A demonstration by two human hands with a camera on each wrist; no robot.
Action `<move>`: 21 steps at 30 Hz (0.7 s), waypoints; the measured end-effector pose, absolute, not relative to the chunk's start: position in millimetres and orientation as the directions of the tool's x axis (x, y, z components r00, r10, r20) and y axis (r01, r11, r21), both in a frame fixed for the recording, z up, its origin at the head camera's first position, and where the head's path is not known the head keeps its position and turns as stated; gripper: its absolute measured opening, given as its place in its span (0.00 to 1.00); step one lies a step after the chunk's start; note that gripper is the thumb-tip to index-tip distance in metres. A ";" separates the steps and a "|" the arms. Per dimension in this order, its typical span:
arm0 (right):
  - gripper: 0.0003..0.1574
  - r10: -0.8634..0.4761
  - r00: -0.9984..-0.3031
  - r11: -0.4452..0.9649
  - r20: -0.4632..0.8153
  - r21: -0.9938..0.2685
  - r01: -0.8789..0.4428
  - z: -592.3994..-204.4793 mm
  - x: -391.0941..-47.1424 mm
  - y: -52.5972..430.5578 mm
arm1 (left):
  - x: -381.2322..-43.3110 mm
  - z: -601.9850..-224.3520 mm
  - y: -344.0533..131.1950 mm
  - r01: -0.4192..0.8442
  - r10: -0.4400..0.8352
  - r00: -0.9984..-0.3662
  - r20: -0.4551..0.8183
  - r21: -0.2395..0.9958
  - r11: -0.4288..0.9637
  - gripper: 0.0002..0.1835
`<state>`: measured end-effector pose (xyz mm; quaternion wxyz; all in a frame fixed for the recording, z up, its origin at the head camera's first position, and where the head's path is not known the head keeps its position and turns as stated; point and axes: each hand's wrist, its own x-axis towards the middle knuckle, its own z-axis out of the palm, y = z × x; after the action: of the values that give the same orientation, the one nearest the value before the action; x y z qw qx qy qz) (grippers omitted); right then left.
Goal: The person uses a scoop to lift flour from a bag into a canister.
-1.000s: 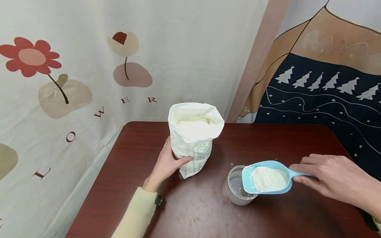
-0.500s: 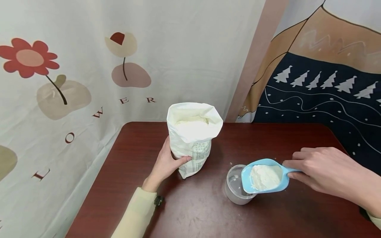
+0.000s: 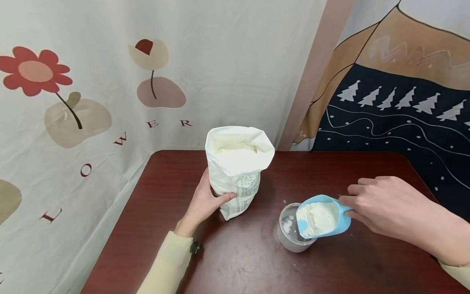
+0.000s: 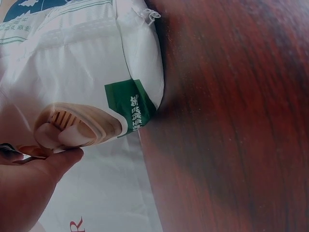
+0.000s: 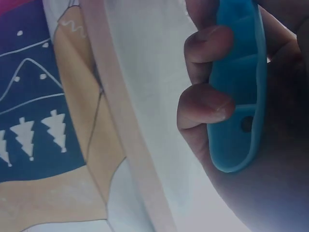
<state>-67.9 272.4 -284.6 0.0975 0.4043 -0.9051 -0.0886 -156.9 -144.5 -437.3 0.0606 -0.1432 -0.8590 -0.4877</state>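
My right hand (image 3: 389,212) grips the handle of a light blue scoop (image 3: 343,222), its fingers curled round the ribbed handle (image 5: 236,82) in the right wrist view. White powder (image 3: 318,216) lies in the scoop, which tilts over the rim of a clear round plastic tub (image 3: 291,241). A little powder shows on the tub's bottom. My left hand (image 3: 203,202) holds the side of an open white paper bag (image 3: 235,175), thumb across its front. The bag is nearly full of white powder and leans slightly. In the left wrist view, the bag (image 4: 77,72) carries a green label and a printed steamer basket.
All of this stands on a dark red-brown table (image 3: 242,265). Behind it hangs a pale printed curtain (image 3: 235,61) with flowers and letters, and a dark cloth (image 3: 396,118) with white trees at right. A few powder specks lie near the tub.
My right hand has moved left and tipped the scoop further over the tub. Some powder has dropped into the tub. The left hand and bag have stayed in place.
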 end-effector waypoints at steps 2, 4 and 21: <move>0.23 -0.757 -0.644 0.649 0.111 0.251 -0.719 -284.0 -68.4 270.4 | -156.9 -437.4 -144.7 0.304 0.187 -0.952 0.243 0.821 0.483 0.57; 0.23 -0.765 -0.633 0.639 0.120 0.258 -0.724 -283.7 -68.9 268.9 | -157.1 -437.7 -144.8 0.304 0.186 -0.952 0.243 0.823 0.480 0.57; 0.19 -0.792 -0.599 0.597 0.119 0.355 -0.719 -278.9 -71.5 249.5 | -156.9 -438.7 -144.6 0.312 0.181 -0.950 0.256 0.821 0.478 0.58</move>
<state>-71.5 249.5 -278.9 0.1331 0.4274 -0.8837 -0.1365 -156.9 -144.6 -438.7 0.0669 -0.1441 -0.8570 -0.4902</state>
